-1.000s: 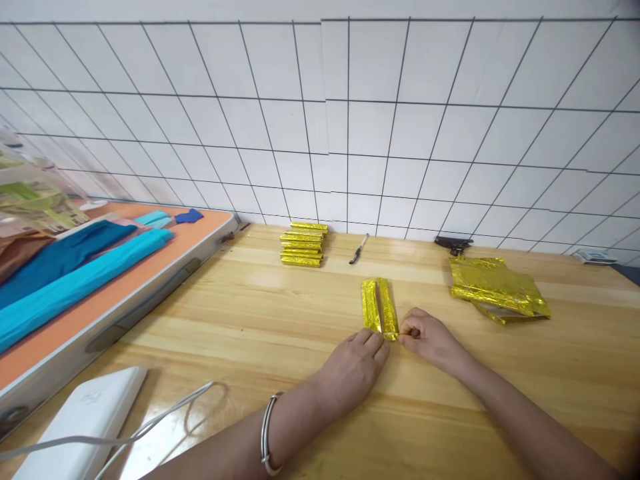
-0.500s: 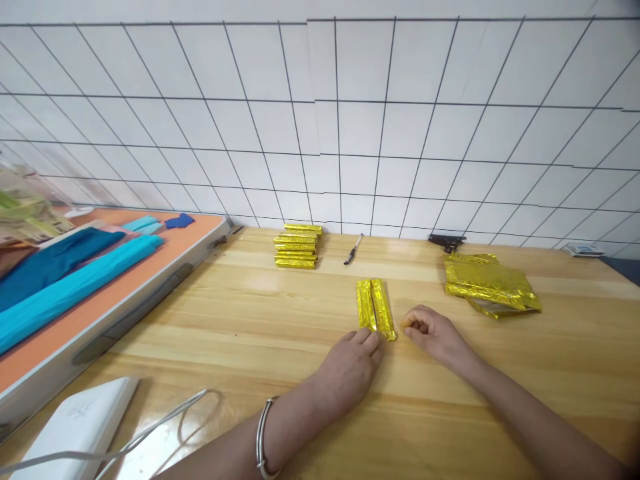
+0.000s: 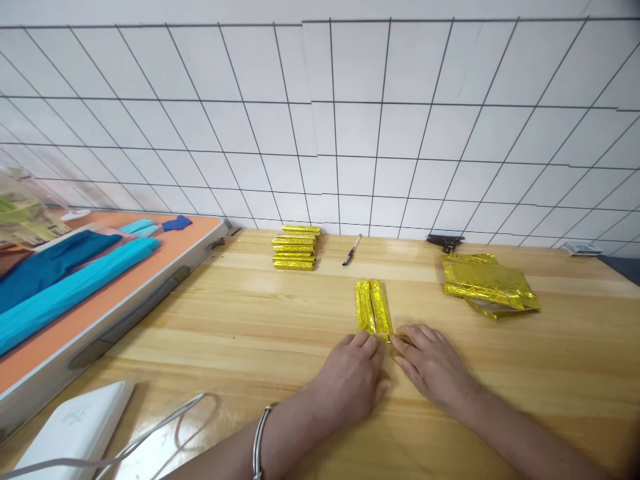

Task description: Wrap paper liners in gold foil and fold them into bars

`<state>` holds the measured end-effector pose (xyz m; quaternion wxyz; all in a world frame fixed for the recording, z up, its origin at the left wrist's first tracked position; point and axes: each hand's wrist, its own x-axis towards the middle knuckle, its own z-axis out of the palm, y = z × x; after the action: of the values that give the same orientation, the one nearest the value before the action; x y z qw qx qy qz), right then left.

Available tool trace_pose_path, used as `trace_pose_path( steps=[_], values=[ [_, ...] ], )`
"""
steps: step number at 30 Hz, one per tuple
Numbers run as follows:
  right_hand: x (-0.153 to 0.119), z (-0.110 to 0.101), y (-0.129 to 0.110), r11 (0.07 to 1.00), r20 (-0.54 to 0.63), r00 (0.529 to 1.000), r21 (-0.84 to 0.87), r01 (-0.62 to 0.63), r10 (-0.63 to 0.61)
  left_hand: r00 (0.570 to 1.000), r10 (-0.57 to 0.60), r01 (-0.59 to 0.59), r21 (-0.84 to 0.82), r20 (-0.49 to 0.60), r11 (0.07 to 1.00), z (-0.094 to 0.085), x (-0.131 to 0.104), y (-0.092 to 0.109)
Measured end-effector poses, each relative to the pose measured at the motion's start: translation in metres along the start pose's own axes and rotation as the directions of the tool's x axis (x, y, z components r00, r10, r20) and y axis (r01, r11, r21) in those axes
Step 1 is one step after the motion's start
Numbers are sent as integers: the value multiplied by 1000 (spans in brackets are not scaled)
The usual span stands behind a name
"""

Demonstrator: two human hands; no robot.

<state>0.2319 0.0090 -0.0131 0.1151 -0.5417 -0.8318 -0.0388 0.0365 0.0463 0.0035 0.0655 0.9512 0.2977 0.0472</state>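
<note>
A gold foil piece (image 3: 373, 307), folded into two long strips side by side, lies on the wooden table in front of me. My left hand (image 3: 353, 373) rests at its near end, with bent fingers pressing on the edge. At the near right corner of the foil, my right hand (image 3: 430, 363) touches it with its fingertips, fingers apart. Several narrow folded gold strips (image 3: 295, 248) lie in a row farther back to the left. A stack of wider gold foil sheets (image 3: 487, 283) sits to the right.
A pen (image 3: 351, 251) lies behind the foil. Near the wall is a black clip (image 3: 447, 241). On the left are an orange board (image 3: 197, 230) with blue cloth rolls (image 3: 80, 277), a white box-shaped device (image 3: 77, 427) and a cable (image 3: 150, 433).
My right hand has moved left onto the foil's near corner, and its closed fingers have spread. My left hand stays at the near end, its thumb now showing.
</note>
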Motion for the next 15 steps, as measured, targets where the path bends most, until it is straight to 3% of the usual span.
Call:
trace_pose_path(
  steps=[9, 15],
  values=[
    [-3, 16, -1, 975, -41, 986, -164, 153, -161, 1000, 3, 1, 152, -24, 988, 10, -15, 20],
    [-3, 16, 2, 981, -19, 990, -142, 136, -140, 998, -31, 39, 143, -57, 989, 15, -18, 25]
  ],
)
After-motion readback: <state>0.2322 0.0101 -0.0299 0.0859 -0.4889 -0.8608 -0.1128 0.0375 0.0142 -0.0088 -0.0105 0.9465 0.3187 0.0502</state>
